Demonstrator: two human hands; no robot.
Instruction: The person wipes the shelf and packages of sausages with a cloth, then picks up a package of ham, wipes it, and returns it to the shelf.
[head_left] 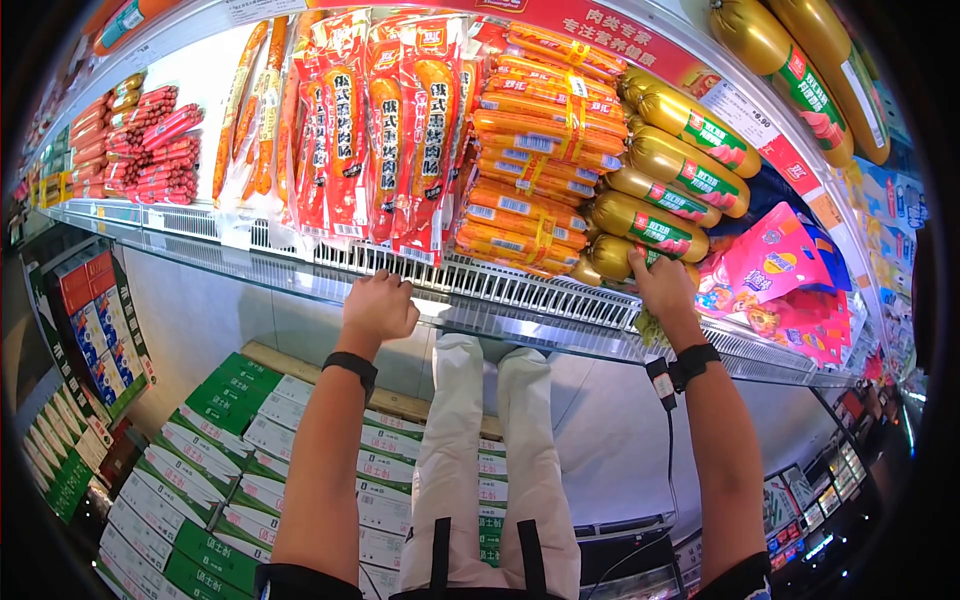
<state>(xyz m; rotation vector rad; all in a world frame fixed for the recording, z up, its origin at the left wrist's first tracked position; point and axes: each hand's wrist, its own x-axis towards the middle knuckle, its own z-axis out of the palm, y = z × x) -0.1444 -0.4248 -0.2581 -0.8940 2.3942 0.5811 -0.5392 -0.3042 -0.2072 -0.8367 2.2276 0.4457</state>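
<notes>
My left hand (378, 305) is curled into a fist against the front rail of the glass shelf (300, 282), just below the red packs of sausages (400, 130). My right hand (662, 283) reaches into the shelf and grips a yellow sausage chub (612, 255) at the bottom of a stack of yellow chubs (665, 170). Both wrists carry black bands, and a cable hangs from the right one.
Stacked orange sausage bundles (530, 150) lie between the two hands. Pink snack bags (780, 270) sit right of the chubs. Small red sausage packs (150, 145) fill the far left. Green and white cartons (230, 450) are piled below on the floor.
</notes>
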